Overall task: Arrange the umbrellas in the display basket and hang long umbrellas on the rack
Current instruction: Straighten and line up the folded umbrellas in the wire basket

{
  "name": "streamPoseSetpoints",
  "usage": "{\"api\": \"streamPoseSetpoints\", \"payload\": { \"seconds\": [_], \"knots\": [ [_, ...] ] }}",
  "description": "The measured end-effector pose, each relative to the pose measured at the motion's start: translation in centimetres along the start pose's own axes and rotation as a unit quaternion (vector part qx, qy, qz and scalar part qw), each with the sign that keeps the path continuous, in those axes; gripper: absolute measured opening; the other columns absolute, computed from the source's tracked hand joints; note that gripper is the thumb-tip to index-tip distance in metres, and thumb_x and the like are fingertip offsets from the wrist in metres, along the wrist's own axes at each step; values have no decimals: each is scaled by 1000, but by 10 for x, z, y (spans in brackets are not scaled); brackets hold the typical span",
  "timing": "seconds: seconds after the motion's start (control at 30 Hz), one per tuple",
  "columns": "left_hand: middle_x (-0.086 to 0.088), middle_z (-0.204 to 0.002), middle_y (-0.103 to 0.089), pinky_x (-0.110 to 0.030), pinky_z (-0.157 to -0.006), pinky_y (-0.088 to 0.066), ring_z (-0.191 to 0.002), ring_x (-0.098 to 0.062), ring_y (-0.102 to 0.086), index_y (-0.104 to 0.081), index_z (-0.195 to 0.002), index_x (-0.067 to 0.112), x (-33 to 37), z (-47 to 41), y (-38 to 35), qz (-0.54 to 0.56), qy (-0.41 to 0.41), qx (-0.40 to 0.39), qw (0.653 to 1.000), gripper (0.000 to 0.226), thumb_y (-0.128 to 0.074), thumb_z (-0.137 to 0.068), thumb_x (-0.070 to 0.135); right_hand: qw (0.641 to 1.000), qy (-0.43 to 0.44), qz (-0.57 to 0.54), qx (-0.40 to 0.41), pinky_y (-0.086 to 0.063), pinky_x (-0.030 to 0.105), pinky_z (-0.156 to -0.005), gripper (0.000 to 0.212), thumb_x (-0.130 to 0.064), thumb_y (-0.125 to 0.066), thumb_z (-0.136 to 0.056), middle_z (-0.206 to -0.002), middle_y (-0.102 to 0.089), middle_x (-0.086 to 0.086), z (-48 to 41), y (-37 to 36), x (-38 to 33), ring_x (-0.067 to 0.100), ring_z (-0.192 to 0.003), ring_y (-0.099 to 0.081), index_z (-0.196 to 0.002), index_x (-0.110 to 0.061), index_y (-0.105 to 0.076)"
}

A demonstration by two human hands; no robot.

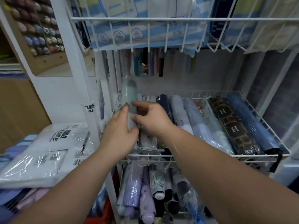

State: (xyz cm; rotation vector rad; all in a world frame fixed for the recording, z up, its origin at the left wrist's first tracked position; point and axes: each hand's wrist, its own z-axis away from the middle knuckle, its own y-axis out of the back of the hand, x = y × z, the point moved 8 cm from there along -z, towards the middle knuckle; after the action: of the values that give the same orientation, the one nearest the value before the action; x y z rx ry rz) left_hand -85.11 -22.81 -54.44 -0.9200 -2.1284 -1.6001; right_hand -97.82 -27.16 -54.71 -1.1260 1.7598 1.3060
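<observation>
A pale green folded umbrella (pixel 129 89) is held at the left end of the wire display basket (pixel 218 91), gripped by the left hand (pixel 119 131) and pinched by the right hand (pixel 150 120).

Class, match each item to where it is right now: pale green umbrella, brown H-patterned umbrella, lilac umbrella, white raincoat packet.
Items
1. pale green umbrella
2. brown H-patterned umbrella
3. lilac umbrella
4. white raincoat packet

Places
A. in the lower wire basket
B. on the stack left of the rack
C. held by the left hand and right hand
D. lying in the middle wire basket

Pairs: 1-C, 2-D, 3-A, 4-B
</observation>
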Motion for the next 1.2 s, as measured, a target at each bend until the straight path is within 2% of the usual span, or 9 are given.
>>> {"api": "streamPoseSetpoints", "payload": {
  "seconds": [0.17,0.27,0.37,0.5,0.63,0.73,0.83,1.07,1.2],
  "knots": [
    [12,-167,-10,-19,-118,-11,-152,-4,-9,-9,-161,28,30,-1,1,79,-62,11,995,82,-55,-96,10,991,29,-117,61,-58,29,-91,57,-6,-73,-85,-107,-72,-15,6,26,-12,7,-95,-72,-138,-24,-60],
    [12,-166,-17,-29,-125,-16,-151,-3,-15,-14,-160,28,51,-11,-4,138,-75,12,988,82,-58,-94,6,988,21,-130,83,-58,28,-76,49,-9,-74,-85,-94,-77,0,10,58,-16,10,-78,-72,-131,-27,-66],
    [13,-162,-28,-34,-122,-29,-146,0,-28,-22,-159,28,77,-19,-22,236,-81,-17,968,81,-64,-94,6,986,7,-133,103,-61,39,-85,39,-11,-76,-84,-100,-77,5,18,103,-13,21,-90,-75,-120,-26,-72],
    [8,-154,-45,-39,-113,-43,-135,-6,-49,-26,-158,26,125,-26,-59,309,-95,-72,944,83,-70,-90,13,989,-9,-101,105,-59,28,-71,37,-9,-76,-86,-104,-76,4,36,170,-4,14,-83,-74,-122,-18,-70],
    [8,-154,-44,-33,-115,-39,-138,-8,-46,-28,-158,25,166,-24,-105,256,-115,-116,953,82,-73,-89,18,989,-39,-64,128,-60,24,-68,41,-3,-76,-85,-98,-75,8,59,227,23,10,-73,-71,-125,-9,-68],
    [6,-153,-43,-27,-115,-36,-140,-10,-43,-31,-156,20,184,-25,-135,246,-96,-141,954,77,-72,-91,21,988,-45,-26,144,-61,30,-83,45,-4,-79,-83,-112,-73,10,68,251,44,16,-94,-73,-126,-6,-68],
    [1,-154,-46,-35,-118,-36,-140,-14,-45,-33,-156,16,192,-34,-150,232,-98,-148,956,79,-74,-88,26,987,-33,32,151,-54,34,-100,44,-11,-80,-82,-116,-72,-1,64,261,53,9,-107,-68,-125,-12,-70],
    [-6,-161,-35,-35,-119,-33,-146,-19,-36,-27,-158,15,192,-30,-167,104,-127,-208,964,83,-60,-85,37,968,-39,236,78,-43,17,-99,48,-25,-78,-85,-129,-67,-4,58,248,68,11,-119,-61,-131,-20,-67],
    [-13,-135,-59,-32,-101,-46,-125,-26,-56,-34,-155,18,195,-25,-164,49,-152,-246,956,70,-60,-91,17,957,-32,287,22,-39,15,-98,51,-35,-77,-86,-133,-62,-10,63,258,75,3,-122,-54,-134,-25,-63]
  ]
}}
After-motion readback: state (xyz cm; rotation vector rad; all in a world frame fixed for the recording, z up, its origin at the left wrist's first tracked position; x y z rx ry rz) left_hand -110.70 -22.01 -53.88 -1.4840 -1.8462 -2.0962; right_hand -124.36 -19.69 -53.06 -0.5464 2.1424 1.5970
